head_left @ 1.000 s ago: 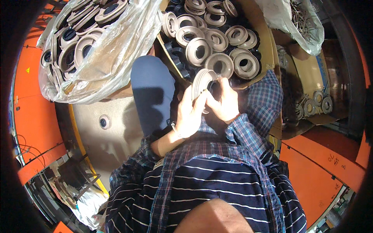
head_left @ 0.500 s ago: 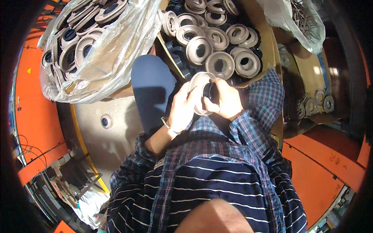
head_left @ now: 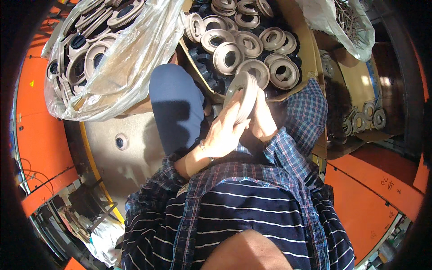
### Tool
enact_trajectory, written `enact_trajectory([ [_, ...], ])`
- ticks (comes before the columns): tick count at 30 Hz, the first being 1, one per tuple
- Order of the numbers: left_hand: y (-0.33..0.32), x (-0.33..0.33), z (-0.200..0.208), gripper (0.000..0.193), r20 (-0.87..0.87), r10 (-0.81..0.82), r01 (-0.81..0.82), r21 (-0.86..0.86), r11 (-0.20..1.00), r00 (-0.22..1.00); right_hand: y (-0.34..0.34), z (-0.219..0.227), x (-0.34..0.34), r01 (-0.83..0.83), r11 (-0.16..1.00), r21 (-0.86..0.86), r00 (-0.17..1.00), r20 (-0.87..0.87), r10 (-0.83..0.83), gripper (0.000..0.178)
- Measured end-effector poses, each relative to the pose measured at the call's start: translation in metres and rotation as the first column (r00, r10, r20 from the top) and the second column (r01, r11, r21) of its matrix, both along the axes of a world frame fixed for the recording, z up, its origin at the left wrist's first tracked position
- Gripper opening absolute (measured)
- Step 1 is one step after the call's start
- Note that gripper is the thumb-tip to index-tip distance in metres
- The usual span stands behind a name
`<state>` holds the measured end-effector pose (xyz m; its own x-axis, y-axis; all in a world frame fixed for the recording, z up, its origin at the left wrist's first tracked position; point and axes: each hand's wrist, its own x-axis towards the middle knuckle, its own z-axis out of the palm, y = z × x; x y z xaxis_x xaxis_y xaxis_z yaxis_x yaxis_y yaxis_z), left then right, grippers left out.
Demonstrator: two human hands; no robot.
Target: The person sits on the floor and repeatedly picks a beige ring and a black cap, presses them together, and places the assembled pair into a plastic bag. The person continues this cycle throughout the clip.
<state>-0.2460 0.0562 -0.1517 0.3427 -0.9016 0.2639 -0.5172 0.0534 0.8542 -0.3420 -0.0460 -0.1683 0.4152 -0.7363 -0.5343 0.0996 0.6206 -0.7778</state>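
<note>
Left hand (head_left: 225,132) curls round one ring (head_left: 251,92), apparently unfinished, right hand (head_left: 264,120) nearly straight against it, while more rings (head_left: 218,58) fill a box (head_left: 310,56) at twelve o'clock and a bag (head_left: 132,67) at ten.

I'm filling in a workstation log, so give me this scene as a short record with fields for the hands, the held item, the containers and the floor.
Left hand: grips a beige ring by its lower part
Right hand: against the ring's right side
Held item: beige ring, tilted up on edge
Cardboard box: ahead; beige rings among black parts
Plastic bag: ahead to the left; more beige rings, some with black centres
Floor: one loose ring with a dark centre, at the person's left
</note>
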Motion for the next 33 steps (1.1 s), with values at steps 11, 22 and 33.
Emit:
enact_trajectory([
  [11,-0.009,0.041,0.001,0.035,-0.771,-0.010,0.154,0.114,0.981,0.636,-0.022,0.004,-0.020,-0.572,0.186,-0.799,0.818,-0.572,0.059,0.068],
  [22,-0.011,0.017,0.016,0.044,-0.509,0.086,-0.010,0.150,0.989,0.857,-0.006,0.004,-0.012,-0.327,0.537,-0.777,0.910,-0.412,-0.041,0.040],
  [33,-0.009,0.013,-0.008,0.047,-0.476,0.083,0.028,0.221,0.975,0.875,-0.029,0.012,-0.023,-0.447,0.888,-0.111,0.860,-0.327,0.392,0.062],
])
